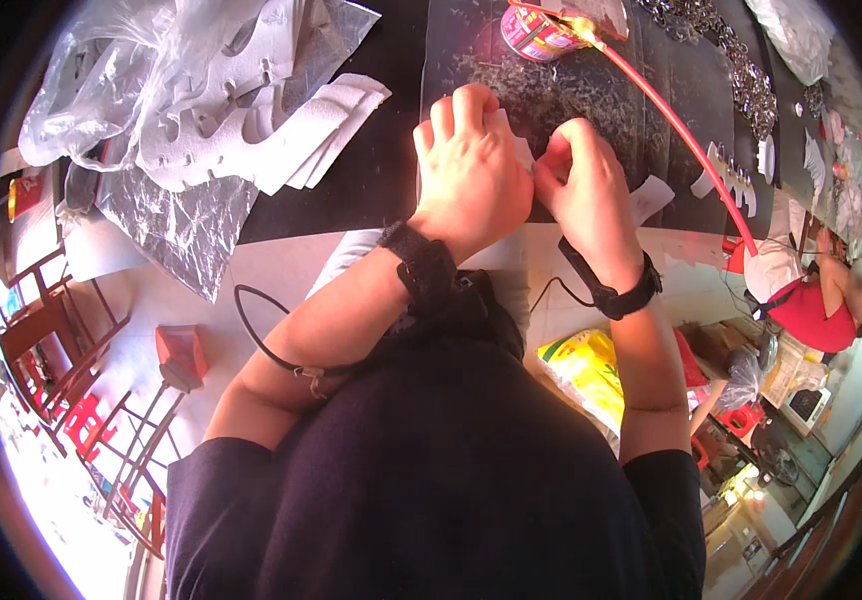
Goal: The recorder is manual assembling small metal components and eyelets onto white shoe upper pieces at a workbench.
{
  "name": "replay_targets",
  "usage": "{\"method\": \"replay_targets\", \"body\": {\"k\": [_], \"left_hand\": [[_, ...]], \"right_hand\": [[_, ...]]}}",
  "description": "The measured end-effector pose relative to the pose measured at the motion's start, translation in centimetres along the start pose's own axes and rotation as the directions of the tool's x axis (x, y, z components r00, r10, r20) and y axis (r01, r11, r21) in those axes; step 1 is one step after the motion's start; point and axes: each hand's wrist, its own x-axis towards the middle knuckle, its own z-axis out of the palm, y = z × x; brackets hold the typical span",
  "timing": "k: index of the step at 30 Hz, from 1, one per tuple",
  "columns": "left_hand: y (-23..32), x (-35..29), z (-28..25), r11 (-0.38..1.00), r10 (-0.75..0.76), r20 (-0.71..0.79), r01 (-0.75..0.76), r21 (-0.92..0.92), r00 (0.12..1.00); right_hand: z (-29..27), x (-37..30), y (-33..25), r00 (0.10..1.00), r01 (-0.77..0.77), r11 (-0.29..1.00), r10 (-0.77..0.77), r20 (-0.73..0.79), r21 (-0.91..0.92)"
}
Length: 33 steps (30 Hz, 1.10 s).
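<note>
A person's left hand (471, 175) and right hand (581, 190) meet at the centre of the frame over a dark table (391, 150), fingers curled and pinched together on a small white piece (521, 155) whose edges peek out between them. The hands press close, apparently to steady the piece at the table's near edge; its shape is mostly hidden by the knuckles. Black wrist straps (421, 265) sit on both forearms. A heap of tiny dark bits (561, 90) lies just above the hands, within easy reach, beside a pink tin (531, 35) at the top edge. A red tube (681, 130) slants toward the right. White cut-out sheets (261, 120) and clear plastic bags (121, 70) crowd the upper left. Another person (821, 305) at the right rim is blurred.
</note>
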Motion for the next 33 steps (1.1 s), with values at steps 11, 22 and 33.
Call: {"method": "replay_targets", "body": {"k": [11,22,33], "left_hand": [[-0.01,-0.01,0.29,1.000,0.004,-0.035,-0.003,0.014,0.999],[-0.12,-0.15,0.27,1.000,0.017,-0.048,-0.016,0.007,0.999],[-0.27,-0.14,0.29,1.000,0.020,-0.044,-0.020,0.015,0.999]], "right_hand": [[0.17,-0.22,0.04,0.999,0.015,1.000,-0.015,-0.040,0.005],[0.14,-0.05,0.65,0.999,0.033,0.999,-0.032,-0.015,0.039],[0.11,-0.30,0.63,1.000,0.012,0.997,-0.010,0.016,-0.079]]}}
